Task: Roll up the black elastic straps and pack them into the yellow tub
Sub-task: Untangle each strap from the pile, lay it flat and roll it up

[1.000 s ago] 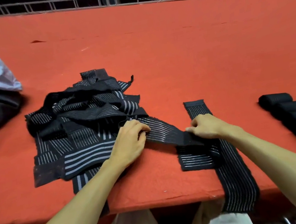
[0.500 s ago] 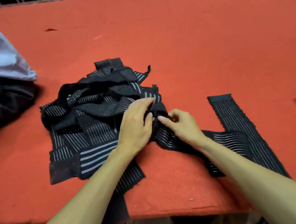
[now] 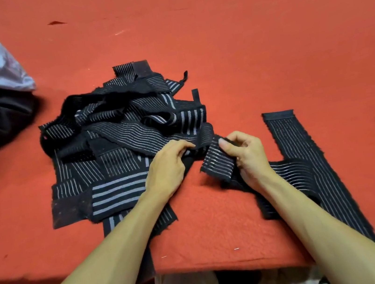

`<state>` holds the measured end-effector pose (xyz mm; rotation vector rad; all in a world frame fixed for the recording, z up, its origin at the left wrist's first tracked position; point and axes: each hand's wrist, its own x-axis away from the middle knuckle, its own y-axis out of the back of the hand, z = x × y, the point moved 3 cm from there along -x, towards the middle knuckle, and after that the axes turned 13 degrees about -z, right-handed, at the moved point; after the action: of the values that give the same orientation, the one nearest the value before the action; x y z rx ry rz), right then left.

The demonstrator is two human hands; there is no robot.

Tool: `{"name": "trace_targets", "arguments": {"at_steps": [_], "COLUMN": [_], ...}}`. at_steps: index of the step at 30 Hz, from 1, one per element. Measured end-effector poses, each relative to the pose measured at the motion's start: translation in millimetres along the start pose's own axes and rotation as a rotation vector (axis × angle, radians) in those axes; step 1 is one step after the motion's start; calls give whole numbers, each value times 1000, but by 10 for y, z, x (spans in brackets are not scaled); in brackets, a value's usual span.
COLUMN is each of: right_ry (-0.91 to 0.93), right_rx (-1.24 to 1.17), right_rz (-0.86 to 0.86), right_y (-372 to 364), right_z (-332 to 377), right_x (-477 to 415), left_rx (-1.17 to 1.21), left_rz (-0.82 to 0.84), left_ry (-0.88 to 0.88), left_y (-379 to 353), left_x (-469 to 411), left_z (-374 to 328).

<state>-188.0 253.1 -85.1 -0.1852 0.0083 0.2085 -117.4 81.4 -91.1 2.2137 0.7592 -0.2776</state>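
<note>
— Pinching what, the right hand [image 3: 247, 154]?
— Folded end of a strap [image 3: 218, 165], thumb on top, fingers curled under. Centre of frame, slightly right.
— Left hand [image 3: 169, 166]?
— Just left of it, fingertips curled onto what looks like the same strap, at the edge of the pile [image 3: 119, 138]. Hands nearly touching.
— Long axis?
— Loose length runs down-right under the right forearm, toward the table [image 3: 262, 31] edge. Rolling should go that way, I'd guess; right hand is nearer the free run.
— Tub?
— Not in view.
</note>
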Motion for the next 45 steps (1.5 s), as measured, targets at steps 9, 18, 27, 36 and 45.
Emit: {"name": "trace_targets", "arguments": {"at_steps": [9,18,27,36,45], "right_ry": [-151,-27,59,151,146], "right_rx": [-207,-59,176,259,140], "right_rz": [-72,-51,-6,-58,304], "right_y": [5,230,436,708,705], "right_z": [146,618,1248,1741,2496], "right_x": [61,241,477,574,978], "left_rx": [-63,60,266,514,824], "left_rz": [-74,-221,-311,-192,632], "left_ry": [-123,-357,-359,-198,2], "left_y": [44,258,400,479,319], "left_x": [26,239,313,388,336], "left_z": [-106,-915,-1587,-1901,-2251]}}
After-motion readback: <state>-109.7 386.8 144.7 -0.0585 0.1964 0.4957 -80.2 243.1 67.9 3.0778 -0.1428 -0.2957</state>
